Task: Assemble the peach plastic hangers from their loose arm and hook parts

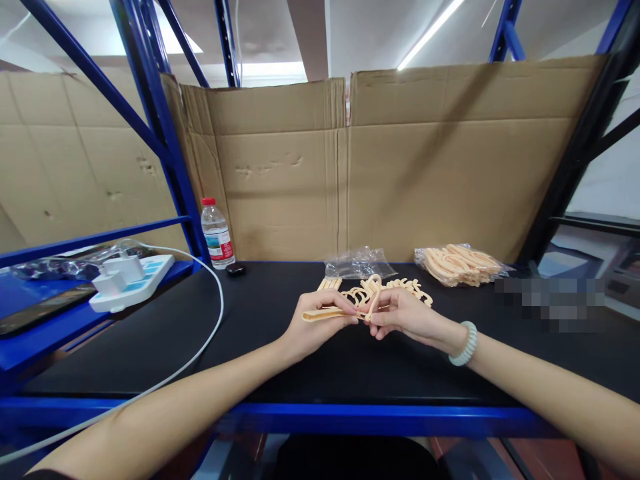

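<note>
Both hands meet over the middle of the black worktop [280, 353]. My left hand [320, 323] is closed on a flat, pale orange plastic piece [327, 313] that points left. My right hand [407, 317], with a pale bead bracelet on the wrist, pinches the same piece at its right end, where a looped part [374, 288] stands up. Just behind the hands lie several more pale orange plastic pieces [405, 288] spread loose on the worktop.
A clear bag of the same orange pieces [460, 263] lies back right, an empty clear bag [357, 263] back centre. A water bottle [217, 233] and a small black object [235, 270] stand back left. A white power strip [131, 281] with cable sits on the blue shelf. Cardboard walls [400, 167] close the back.
</note>
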{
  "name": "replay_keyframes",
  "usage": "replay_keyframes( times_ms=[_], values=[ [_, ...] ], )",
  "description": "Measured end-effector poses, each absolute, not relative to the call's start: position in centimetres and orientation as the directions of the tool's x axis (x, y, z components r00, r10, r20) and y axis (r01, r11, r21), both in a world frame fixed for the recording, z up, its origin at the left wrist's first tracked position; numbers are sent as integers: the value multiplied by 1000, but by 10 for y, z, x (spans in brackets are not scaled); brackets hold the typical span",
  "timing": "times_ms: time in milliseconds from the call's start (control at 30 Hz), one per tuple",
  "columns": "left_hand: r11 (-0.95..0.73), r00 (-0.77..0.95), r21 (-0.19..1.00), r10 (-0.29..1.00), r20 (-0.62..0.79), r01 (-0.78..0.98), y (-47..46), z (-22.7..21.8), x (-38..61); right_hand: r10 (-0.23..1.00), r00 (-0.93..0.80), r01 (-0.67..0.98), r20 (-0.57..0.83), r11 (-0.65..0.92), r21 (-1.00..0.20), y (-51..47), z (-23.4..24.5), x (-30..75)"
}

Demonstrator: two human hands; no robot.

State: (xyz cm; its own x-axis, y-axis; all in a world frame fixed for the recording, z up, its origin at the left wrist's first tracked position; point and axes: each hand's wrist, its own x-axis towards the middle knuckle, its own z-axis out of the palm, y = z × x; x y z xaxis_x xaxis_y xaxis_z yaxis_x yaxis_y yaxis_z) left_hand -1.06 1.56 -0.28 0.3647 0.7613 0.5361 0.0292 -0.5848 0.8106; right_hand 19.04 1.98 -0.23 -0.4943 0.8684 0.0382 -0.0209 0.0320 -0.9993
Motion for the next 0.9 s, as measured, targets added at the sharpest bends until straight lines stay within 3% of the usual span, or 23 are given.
replay_keyframes(
  times_ms=[200, 567, 900],
  values=[
    [-442, 326, 896, 842, 430, -40, 12, -2, -5, 874, -485, -36, 34, 19, -999, 20, -2, 190],
    [-394, 251, 918, 886, 390, -35, 14, -6, -3, 923, -366, -75, 118, 97, -992, 15, -6, 184],
    [-341, 198, 939, 924, 326, 42, 12, -6, -3, 928, -368, -12, 63, 63, -998, 19, -3, 187]
  ],
)
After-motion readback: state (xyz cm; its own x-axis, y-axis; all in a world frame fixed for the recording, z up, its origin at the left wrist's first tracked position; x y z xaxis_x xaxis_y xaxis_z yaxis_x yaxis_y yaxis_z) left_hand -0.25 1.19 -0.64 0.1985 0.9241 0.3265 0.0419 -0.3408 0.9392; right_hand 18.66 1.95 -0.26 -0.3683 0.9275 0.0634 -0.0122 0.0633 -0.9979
